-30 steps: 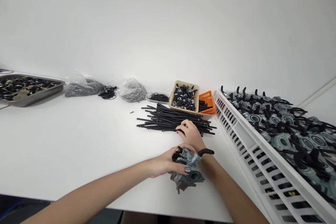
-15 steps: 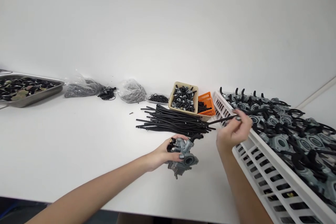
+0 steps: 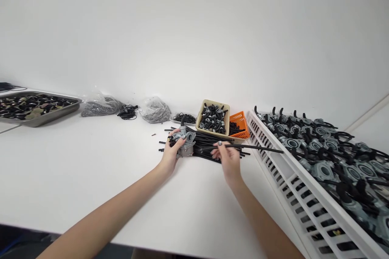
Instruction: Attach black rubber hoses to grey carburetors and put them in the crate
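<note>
My left hand (image 3: pixel 170 153) is closed around a small grey metal carburetor (image 3: pixel 186 142) and holds it up over the left end of a pile of black rubber tubes (image 3: pixel 209 146). My right hand (image 3: pixel 227 157) pinches one long black tube (image 3: pixel 258 147) near its left end. That tube runs out to the right, over the edge of the white slatted crate (image 3: pixel 296 178). The two hands are close together above the white table (image 3: pixel 91 170), the tube's end a short way from the carburetor.
A beige bin of black-and-silver clips (image 3: pixel 213 117) and an orange basket (image 3: pixel 239 124) stand behind the tube pile. The white crate holds several finished carburetors with black hoses (image 3: pixel 328 149). Plastic bags of small parts (image 3: pixel 155 110) and a metal tray (image 3: pixel 36 107) line the back left.
My left hand has lifted the carburetor forward and left, over the tube pile. My right hand picked one tube from the pile, swung right, then came back toward the carburetor.
</note>
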### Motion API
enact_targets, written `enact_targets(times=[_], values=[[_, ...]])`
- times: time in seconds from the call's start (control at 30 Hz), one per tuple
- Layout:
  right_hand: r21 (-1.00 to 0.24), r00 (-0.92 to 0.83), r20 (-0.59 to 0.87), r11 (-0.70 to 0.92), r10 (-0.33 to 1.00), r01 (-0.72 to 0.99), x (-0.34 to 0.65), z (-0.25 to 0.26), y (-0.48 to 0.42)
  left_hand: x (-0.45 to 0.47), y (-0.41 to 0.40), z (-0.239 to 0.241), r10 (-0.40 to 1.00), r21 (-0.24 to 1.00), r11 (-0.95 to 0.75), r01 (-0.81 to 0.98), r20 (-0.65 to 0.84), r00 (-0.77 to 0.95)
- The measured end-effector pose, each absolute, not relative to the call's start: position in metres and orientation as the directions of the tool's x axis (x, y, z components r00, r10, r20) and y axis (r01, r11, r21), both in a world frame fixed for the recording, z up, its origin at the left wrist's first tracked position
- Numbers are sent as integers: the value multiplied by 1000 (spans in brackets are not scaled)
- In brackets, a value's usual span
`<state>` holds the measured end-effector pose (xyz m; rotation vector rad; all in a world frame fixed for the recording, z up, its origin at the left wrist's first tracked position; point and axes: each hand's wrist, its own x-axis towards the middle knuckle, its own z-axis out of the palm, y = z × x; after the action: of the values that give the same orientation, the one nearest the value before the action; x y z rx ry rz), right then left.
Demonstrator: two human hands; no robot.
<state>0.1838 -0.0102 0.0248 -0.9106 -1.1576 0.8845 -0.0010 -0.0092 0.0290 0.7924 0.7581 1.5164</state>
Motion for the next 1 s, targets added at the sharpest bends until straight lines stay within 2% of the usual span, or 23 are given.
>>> enact_targets(times=[0.1, 0.33, 0.47, 0.6, 0.73, 1.0], values=[[-945, 29, 295, 297, 955, -135, 162, 17, -21, 0, -10, 30, 990, 837, -114, -535, 50, -132], [-936, 139, 289, 310, 947, -169, 171, 13, -18, 1, -10, 27, 986, 845, -146, -514, 84, -142], [-947, 71, 248, 257, 966, -190, 167, 10, -19, 3, -10, 25, 988, 849, -141, -510, 84, -133], [-968, -8, 218, 215, 976, -132, 156, 5, -21, 5, -14, 25, 991, 856, -129, -501, 88, -105], [-964, -66, 262, 258, 963, -66, 153, 3, -22, 5, -16, 25, 989, 855, -143, -499, 110, -94], [-937, -118, 349, 345, 930, -53, 153, 6, -28, 5, -16, 26, 987, 848, -153, -507, 109, -115]])
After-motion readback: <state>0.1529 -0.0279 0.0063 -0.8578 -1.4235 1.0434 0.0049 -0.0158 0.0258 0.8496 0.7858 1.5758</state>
